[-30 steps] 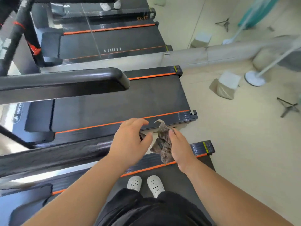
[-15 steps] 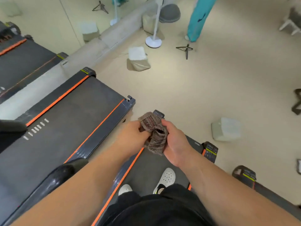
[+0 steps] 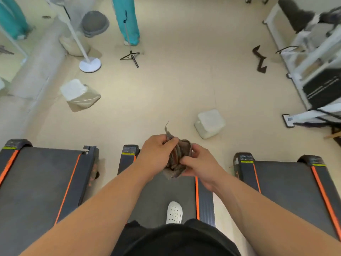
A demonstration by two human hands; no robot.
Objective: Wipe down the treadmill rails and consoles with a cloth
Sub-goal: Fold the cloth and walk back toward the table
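A crumpled brown-grey cloth (image 3: 177,157) is held between both hands above the rear end of the middle treadmill belt (image 3: 158,193). My left hand (image 3: 156,156) pinches its upper left part. My right hand (image 3: 200,165) grips it from the right, fingers curled round the folds. No rails or consoles show in this view, only the belts. One white shoe (image 3: 174,212) stands on the middle belt below the cloth.
Black treadmills with orange stripes lie at left (image 3: 42,183) and right (image 3: 287,189). On the beige floor are a white block (image 3: 209,122), a tan block (image 3: 80,95), a white stand base (image 3: 90,64), a small black tripod (image 3: 131,56), a person's teal trouser leg (image 3: 127,19) and white gym equipment (image 3: 313,71).
The view swung round from the treadmill handrail to face the belts' rear ends and the open floor. My left hand joined the right on the cloth, and both now bunch it.
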